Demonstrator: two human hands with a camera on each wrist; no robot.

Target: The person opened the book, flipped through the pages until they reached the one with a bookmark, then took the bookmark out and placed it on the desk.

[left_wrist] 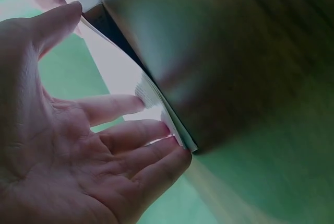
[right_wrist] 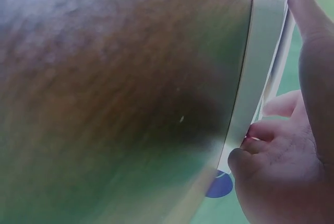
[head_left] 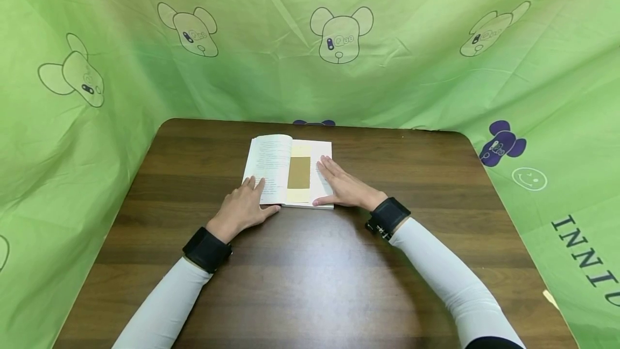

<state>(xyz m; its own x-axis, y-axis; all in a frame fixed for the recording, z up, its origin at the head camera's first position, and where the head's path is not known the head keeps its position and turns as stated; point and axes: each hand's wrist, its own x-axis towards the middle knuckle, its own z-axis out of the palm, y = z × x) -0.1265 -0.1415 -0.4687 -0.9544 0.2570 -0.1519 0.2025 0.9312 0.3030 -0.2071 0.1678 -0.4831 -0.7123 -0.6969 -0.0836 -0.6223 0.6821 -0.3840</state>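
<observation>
An open book [head_left: 271, 160] lies on the wooden table in the head view. On its right page is a brown rectangle [head_left: 298, 173], bordered above and below by pale yellow bands [head_left: 297, 195]. My left hand [head_left: 244, 204] rests its straight fingers on the lower left of the left page, the thumb reaching along the bottom edge. Over the right page's outer edge lies my right hand [head_left: 350, 186], fingers extended and thumb near the lower corner. The right wrist view shows the thick page block [right_wrist: 255, 62] beside that hand; in the left wrist view the fingertips touch thin page edges.
The dark wooden table [head_left: 310, 284] has rounded far corners. Green cloth [head_left: 271, 79] printed with bear heads hangs behind it and along both sides. Each wrist wears a black band [head_left: 208, 249]. A small pale piece [head_left: 550, 299] sits at the table's right edge.
</observation>
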